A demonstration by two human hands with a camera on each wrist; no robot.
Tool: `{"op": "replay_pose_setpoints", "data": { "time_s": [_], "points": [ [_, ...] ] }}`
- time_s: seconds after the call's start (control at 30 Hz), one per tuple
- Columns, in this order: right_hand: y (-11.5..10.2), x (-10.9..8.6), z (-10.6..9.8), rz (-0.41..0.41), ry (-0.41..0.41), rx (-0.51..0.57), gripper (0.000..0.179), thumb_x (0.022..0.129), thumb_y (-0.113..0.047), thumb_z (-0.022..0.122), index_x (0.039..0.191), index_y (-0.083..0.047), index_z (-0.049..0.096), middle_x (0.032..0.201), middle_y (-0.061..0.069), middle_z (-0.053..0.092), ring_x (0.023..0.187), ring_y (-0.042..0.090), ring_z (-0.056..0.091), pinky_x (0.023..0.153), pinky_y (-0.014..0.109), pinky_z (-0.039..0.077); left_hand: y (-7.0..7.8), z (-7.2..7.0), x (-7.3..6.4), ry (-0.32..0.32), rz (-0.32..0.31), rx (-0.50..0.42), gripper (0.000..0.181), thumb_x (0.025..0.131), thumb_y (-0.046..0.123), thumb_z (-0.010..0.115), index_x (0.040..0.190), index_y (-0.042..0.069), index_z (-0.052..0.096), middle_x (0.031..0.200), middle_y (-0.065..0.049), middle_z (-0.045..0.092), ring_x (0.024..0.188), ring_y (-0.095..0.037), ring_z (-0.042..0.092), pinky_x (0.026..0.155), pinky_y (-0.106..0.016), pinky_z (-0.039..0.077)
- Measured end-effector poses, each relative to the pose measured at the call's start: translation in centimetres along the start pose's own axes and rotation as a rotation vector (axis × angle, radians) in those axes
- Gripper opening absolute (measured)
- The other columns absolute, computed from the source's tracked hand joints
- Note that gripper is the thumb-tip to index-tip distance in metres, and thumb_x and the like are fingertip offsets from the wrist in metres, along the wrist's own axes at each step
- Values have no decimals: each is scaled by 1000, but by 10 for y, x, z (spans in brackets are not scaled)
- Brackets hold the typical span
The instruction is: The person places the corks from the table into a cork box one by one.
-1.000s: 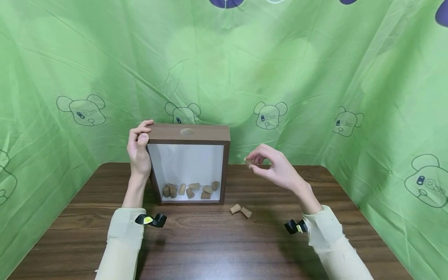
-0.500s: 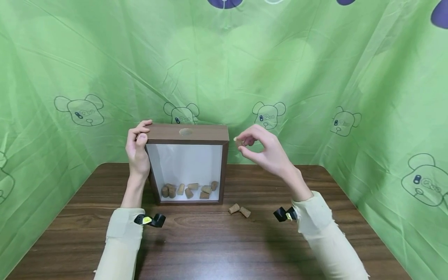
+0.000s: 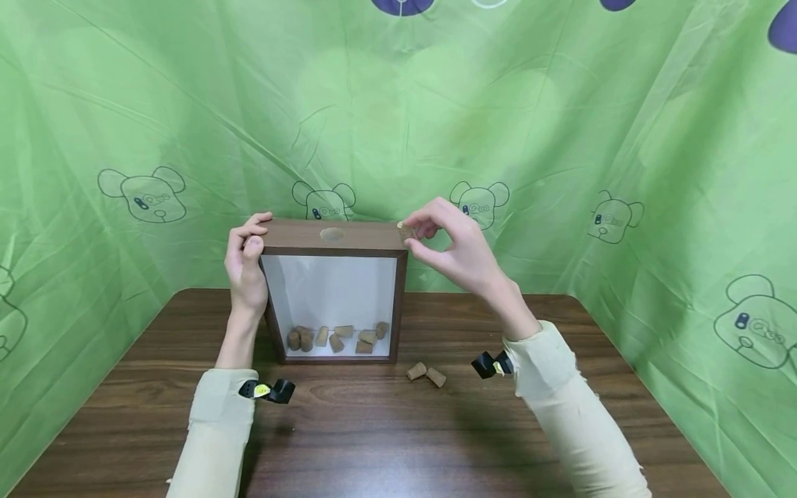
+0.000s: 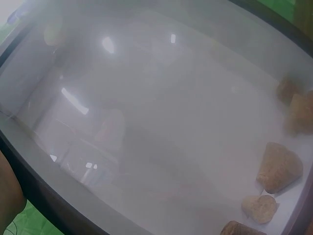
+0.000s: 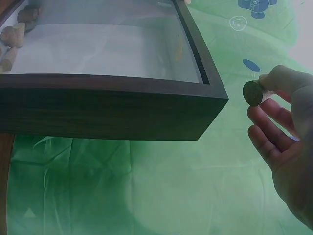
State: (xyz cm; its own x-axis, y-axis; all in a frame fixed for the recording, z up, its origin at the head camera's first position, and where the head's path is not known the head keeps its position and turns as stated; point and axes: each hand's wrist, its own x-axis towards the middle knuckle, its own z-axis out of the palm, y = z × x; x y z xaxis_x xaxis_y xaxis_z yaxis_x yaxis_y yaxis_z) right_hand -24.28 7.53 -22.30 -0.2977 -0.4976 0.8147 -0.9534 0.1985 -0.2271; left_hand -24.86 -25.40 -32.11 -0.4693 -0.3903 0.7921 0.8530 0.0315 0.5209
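A brown wooden shadow box (image 3: 367, 237) with a clear front stands upright on the table, a round hole (image 3: 332, 234) in its top. My left hand (image 3: 248, 270) grips its upper left corner, thumb at the front edge and fingers over the top. Thumb and fingertips of my right hand (image 3: 457, 249) pinch a tapered cork (image 3: 407, 234), which overlaps the box's top right corner in the head view. In the right wrist view the same cork (image 5: 253, 93) shows beside that corner, apart from it. Several corks (image 3: 336, 344) lie on the floor inside the box.
Two loose corks, a left one (image 3: 416, 371) and a right one (image 3: 436, 377), lie on the dark wooden table (image 3: 373, 429) just right of the box. A green cloth (image 3: 398, 138) with bear-head outlines hangs behind and at both sides.
My right hand has moved left and up with the cork, from right of the box to its top right corner. The left hand and the box have stayed in place.
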Motion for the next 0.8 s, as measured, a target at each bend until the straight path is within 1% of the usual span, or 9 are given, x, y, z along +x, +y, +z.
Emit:
{"op": "replay_pose_setpoints", "data": {
  "time_s": [0.13, 0.37, 0.5, 0.6, 0.67, 0.73, 0.8],
  "points": [
    [-1, 8, 6, 6, -11, 1, 23, 83, -3, 73, 106, -6, 70, 100, 4, 68, 85, 14, 62, 79, 27, 52, 0, -1, 1, -1, -1, 0, 19, 95, 20, 52, 102, 4, 62, 124, -23, 63, 127, -30, 53, 113, -34, 30],
    [-2, 24, 20, 32, -76, 5, 22, 85, -6, 73, 106, -5, 68, 102, 4, 67, 87, 13, 61, 81, 28, 53, 0, -2, 0, 4, -5, 4, 19, 95, 19, 51, 101, 4, 61, 125, -24, 63, 126, -31, 54, 113, -34, 30],
    [-3, 32, 28, 47, -103, 12, 21, 85, -6, 72, 106, -6, 67, 102, 3, 66, 88, 11, 61, 81, 28, 53, 2, -2, -1, 6, -9, 7, 19, 95, 17, 50, 101, 2, 60, 125, -30, 60, 127, -32, 53, 113, -33, 31],
    [-4, 38, 34, 53, -116, 15, 21, 86, -6, 71, 107, -6, 67, 103, 3, 65, 88, 11, 61, 82, 27, 53, 2, -2, 0, 7, -11, 9, 19, 95, 17, 50, 101, 2, 61, 125, -29, 60, 127, -32, 53, 113, -33, 31],
    [-5, 41, 38, 56, -129, 13, 22, 86, -6, 71, 107, -7, 66, 104, 2, 64, 89, 10, 61, 83, 25, 52, 1, -2, 0, 6, -6, 7, 18, 95, 17, 50, 101, 5, 62, 124, -25, 62, 127, -31, 53, 113, -33, 31],
    [-5, 44, 43, 62, -146, 5, 22, 87, -6, 70, 108, -7, 65, 104, 2, 63, 89, 10, 61, 83, 24, 52, 0, -2, 0, 5, -5, 0, 18, 95, 17, 51, 101, 5, 62, 124, -22, 64, 128, -30, 53, 113, -33, 31],
    [-5, 48, 48, 70, -165, 1, 22, 87, -6, 70, 109, -7, 65, 104, 2, 62, 89, 10, 61, 84, 23, 51, 0, -2, 0, -1, -3, -1, 18, 95, 17, 51, 102, 5, 62, 125, -22, 63, 128, -31, 53, 113, -34, 31]
  ]
}}
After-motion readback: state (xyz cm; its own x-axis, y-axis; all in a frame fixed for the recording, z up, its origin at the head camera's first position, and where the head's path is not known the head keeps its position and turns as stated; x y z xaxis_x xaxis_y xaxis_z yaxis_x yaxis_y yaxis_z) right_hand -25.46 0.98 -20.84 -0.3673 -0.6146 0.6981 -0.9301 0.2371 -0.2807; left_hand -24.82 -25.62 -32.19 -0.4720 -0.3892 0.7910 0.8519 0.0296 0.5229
